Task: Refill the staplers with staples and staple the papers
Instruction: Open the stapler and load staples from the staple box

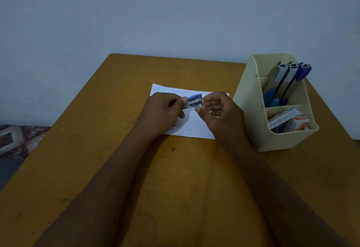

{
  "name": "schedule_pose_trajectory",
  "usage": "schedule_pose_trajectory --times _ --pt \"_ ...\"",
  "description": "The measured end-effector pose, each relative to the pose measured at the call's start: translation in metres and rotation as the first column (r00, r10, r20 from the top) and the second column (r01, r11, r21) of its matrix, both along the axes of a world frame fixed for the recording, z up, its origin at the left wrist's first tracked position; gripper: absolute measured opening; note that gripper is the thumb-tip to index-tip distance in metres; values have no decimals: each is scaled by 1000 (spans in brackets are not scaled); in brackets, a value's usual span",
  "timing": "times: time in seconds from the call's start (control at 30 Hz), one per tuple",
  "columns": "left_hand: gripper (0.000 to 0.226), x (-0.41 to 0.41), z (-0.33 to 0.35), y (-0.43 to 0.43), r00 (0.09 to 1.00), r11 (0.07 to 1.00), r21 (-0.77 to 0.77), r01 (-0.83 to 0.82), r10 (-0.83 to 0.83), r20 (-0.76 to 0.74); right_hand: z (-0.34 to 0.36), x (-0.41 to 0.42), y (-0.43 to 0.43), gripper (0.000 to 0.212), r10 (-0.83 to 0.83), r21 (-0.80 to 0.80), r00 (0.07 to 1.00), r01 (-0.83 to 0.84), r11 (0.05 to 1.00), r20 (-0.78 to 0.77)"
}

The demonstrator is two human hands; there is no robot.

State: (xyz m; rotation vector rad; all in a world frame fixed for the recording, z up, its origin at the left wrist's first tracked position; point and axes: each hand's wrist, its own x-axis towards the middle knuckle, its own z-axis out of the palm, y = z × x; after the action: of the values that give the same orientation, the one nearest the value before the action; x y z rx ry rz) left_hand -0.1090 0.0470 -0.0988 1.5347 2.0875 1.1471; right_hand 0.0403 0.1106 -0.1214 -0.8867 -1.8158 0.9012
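Table (175,168): paper (196,126) flat, rows of short marks, likely staples. Above it, left hand (163,110) fingers grip blue stapler (194,100); right hand (218,110) fingers curled at its nose (holding staples? cannot tell). Beyond, organizer (247,100): spare staplers (282,79) gaping open, staple boxes (288,122); refilling likely unfinished.

Mustard-yellow wooden table top (97,110) filling centre and bottom of frame, scuffed, dark specks, plain pale blue-grey wall (136,13) across the top, cream plastic compartmented desk organiser (282,141) on table's right edge, red-brown patterned fabric (17,139) mid left, beside table.
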Motion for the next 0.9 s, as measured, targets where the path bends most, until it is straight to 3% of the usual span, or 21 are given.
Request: schedule_pose_trajectory --times 0.1,0.4,0.57,0.7,0.9 --pt "39 2 0 0 996 999 -27 23 -21 83 0 -1 -1 21 -49 47 999 49 998 2" --pt "39 7 2 -1 993 996 -58 69 -63 98 -3 -3 -1 19 -178 212 982 160 964 69" --pt "31 14 2 -1 988 998 -39 57 -50 147 -2 -3 -2 12 -283 409 956 229 883 77" --pt "36 18 4 -2 971 1000 0 22 -22 238 -4 -5 -2 20 -328 538 937 215 815 122" --pt "34 20 4 -2 926 1000 27 -6 -5 378 0 -6 -8 25 -337 594 928 183 783 158"
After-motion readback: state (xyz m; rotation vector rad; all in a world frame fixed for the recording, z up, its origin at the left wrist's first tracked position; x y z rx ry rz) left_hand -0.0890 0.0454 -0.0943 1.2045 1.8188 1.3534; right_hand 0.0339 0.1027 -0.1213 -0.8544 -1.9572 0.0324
